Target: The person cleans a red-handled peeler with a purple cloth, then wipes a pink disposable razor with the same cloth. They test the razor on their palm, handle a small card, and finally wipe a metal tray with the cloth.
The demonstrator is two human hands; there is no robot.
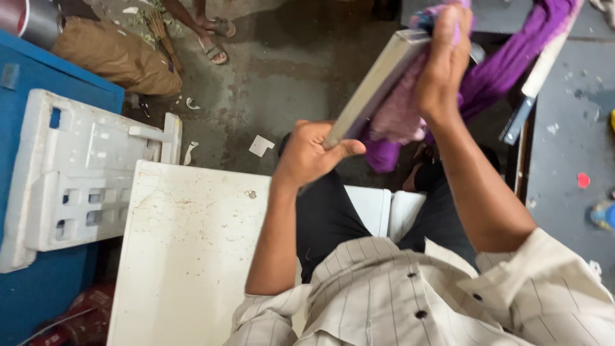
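From the head view, the long flat grey bar (378, 83) lay on a slant through the middle of the frame, its long axis running from lower left, just above centre, up to the upper right; the left hand (307, 154) was clenched round its lower end, thumb laid across the face, so the bar rose away from that grip toward the upper right. The right hand (445, 61) sat at the bar's upper end in the upper right of the frame, its grip closed over a pinkish-purple cloth (400, 115) pressed to the bar's far side; the right hand was thus nearer the top end, the left nearer the bottom. More of the purple fabric (512, 57) trailed off to the upper right. Below the left forearm lay a stained white tabletop (186, 250); a white moulded foam block (77, 173) rested on a blue surface (38, 70) at the left edge; sandalled feet (214, 38) of another person stood at the top.
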